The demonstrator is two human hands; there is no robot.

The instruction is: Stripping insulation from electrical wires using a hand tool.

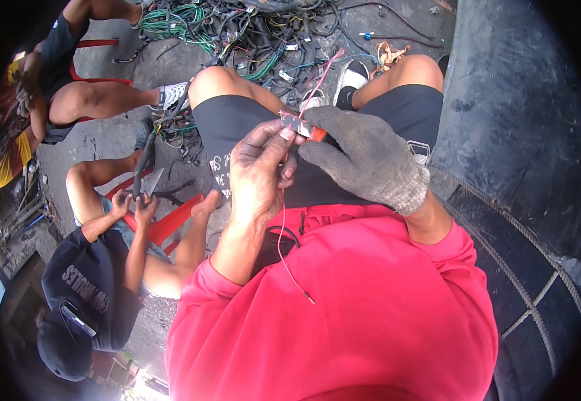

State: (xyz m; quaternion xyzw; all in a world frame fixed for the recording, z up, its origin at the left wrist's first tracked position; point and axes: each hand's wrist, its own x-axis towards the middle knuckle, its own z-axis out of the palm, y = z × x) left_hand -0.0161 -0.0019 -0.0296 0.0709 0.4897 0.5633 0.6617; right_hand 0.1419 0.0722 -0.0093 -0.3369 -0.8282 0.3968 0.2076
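Note:
My bare left hand [260, 160] is closed, its thumb and fingers pinching a thin red wire [292, 271]. The wire's lower end hangs down in front of my red shirt, and its upper part runs up past my fingers toward the ground. At my left fingertips is a short, dark, flat piece with an orange end [318, 134], its exact kind unclear. My right hand [364, 157], in a grey knitted work glove, is closed around the orange end. Its fingers partly hide that piece.
A tangled heap of cables [257, 37], with green wires and connectors, lies on the ground ahead. To the left, a seated person [93, 287] holds a thick dark cable [147, 157] and a blade; another sits farther off. A large dark panel [511, 93] with ropes stands at right.

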